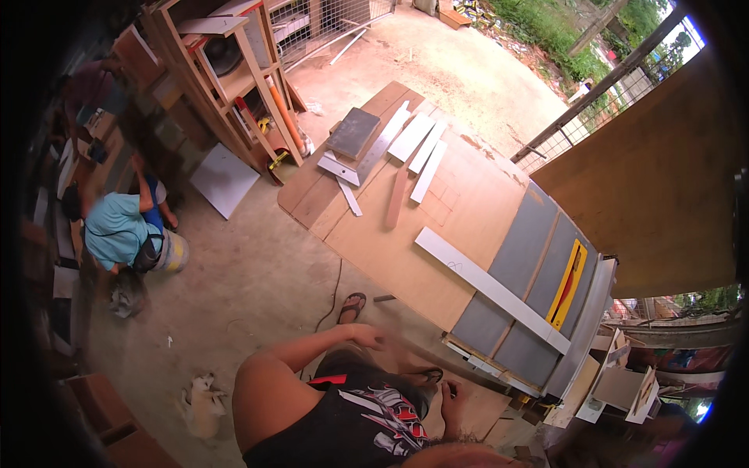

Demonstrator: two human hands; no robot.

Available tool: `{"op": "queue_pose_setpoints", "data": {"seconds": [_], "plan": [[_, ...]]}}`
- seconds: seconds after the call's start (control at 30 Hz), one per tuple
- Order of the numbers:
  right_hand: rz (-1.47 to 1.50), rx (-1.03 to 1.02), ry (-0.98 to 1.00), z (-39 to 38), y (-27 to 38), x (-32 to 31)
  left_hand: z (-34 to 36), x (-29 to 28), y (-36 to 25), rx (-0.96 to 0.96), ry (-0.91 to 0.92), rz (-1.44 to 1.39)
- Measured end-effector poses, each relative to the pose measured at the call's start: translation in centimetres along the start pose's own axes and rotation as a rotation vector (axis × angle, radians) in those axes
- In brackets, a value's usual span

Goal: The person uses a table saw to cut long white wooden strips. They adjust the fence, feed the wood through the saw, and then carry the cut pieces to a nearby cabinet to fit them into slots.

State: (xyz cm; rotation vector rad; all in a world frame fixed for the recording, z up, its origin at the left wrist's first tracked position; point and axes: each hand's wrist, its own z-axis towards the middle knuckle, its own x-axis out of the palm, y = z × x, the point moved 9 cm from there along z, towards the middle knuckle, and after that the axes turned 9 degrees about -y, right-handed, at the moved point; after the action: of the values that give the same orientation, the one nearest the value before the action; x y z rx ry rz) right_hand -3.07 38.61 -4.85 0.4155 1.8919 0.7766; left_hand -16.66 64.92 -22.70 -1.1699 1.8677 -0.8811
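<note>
My left hand [365,336] is in front of my body, off the near side of the table saw, its fingers smeared and hard to read. Lower and to the right, my right hand [451,396] has curled fingers, and whatever may be in them is hidden. Both hands are apart from the work on top. A long white board [491,290] lies slantwise from the plywood top [390,253] onto the grey saw table [499,269]. Beyond its right end is a yellow insert plate [567,285] with a reddish slot.
Several white strips [425,152], a brown strip [396,199] and a dark block [353,132] lie on the far end. A metal fence rail [581,335] borders the saw. At left, a person in blue [121,226] sits on a bucket [173,253]; a dog [204,405] lies on the floor.
</note>
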Motion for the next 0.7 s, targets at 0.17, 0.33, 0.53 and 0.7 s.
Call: {"op": "queue_pose_setpoints", "data": {"seconds": [0.17,0.33,0.53,0.7], "plan": [[-0.020,0.019,0.078,0.9,-0.2,2.3,-13.5,-13.3,-7.0,-0.132,0.084,-0.365],[-0.064,-0.200,0.235,3.1,3.7,7.4,-19.5,-25.4,-10.1,-0.081,-0.388,-0.444],[0.056,-0.080,0.205,3.7,5.6,8.5,-20.4,-33.4,-11.7,-0.029,-0.604,-0.435],[0.031,-0.078,0.068,1.2,8.0,9.4,-19.5,-36.5,-9.2,-0.048,-0.683,-0.413]]}}
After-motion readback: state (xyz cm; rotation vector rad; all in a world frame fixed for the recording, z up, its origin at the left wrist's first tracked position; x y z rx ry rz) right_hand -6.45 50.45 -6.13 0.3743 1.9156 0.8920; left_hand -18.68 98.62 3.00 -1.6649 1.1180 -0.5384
